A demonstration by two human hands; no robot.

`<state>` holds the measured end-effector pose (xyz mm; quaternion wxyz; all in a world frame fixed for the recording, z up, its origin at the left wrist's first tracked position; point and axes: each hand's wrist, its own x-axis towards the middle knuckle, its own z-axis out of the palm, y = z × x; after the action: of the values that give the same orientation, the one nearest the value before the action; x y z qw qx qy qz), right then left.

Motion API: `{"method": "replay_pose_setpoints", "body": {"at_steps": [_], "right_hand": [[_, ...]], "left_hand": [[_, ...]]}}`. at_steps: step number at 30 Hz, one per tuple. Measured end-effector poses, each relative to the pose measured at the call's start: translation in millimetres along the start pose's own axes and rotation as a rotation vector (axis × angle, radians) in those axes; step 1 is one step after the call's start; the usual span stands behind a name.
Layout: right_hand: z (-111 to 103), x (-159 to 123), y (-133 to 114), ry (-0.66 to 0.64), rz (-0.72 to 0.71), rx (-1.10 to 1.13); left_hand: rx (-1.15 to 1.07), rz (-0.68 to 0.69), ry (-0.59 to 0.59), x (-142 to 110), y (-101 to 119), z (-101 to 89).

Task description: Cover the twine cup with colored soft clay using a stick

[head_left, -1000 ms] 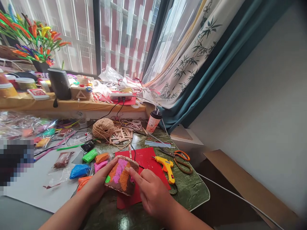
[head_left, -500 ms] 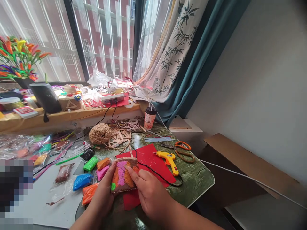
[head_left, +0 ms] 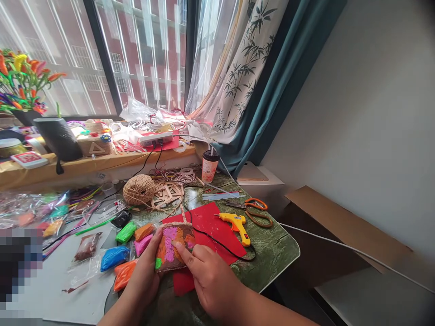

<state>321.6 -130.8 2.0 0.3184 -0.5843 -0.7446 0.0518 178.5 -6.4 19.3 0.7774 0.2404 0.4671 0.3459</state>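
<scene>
My left hand (head_left: 147, 265) grips the left edge of a small clay-covered panel (head_left: 169, 249), with the thumb along its front. Brown, orange, pink and green patches of soft clay cover the panel, and a twisted cord trims its top edge. A stick-like strip (head_left: 183, 213) shows just above it. The index finger of my right hand (head_left: 209, 276) presses on the orange clay right of the pink stripe, while the other visible fingers are curled in. Beneath the panel lies a red sheet (head_left: 204, 222). Bags of orange clay (head_left: 124, 274) and blue clay (head_left: 114, 258) lie left of my left hand.
A yellow glue gun (head_left: 238, 225) and orange-handled scissors (head_left: 256, 206) lie to the right. Behind are a ball of twine (head_left: 138, 190), loose wooden sticks (head_left: 168, 194) and a lidded paper cup (head_left: 210, 166). A black cord (head_left: 217, 242) crosses the red sheet.
My right index fingertip has slid down the panel's orange area. The whole view has shifted slightly, and my left hand keeps the same hold.
</scene>
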Motion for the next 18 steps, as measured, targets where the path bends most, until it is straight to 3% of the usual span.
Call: {"method": "replay_pose_setpoints", "body": {"at_steps": [5,8,12,18], "right_hand": [[-1,-3,-2,-0.026,-0.027,-0.033],[-1,-5,-3,-0.035,-0.043,-0.053],[-4,-6,-3,-0.066,-0.073,-0.062],[-11,-5,-1,-0.085,-0.147,-0.075]], "left_hand": [[0.012,-0.030,-0.103,3,-1,-7.1],[0.040,-0.048,-0.080,2,0,-5.7],[0.041,-0.074,-0.133,-1,2,-3.0],[0.051,-0.011,-0.117,0,3,-7.5]]}}
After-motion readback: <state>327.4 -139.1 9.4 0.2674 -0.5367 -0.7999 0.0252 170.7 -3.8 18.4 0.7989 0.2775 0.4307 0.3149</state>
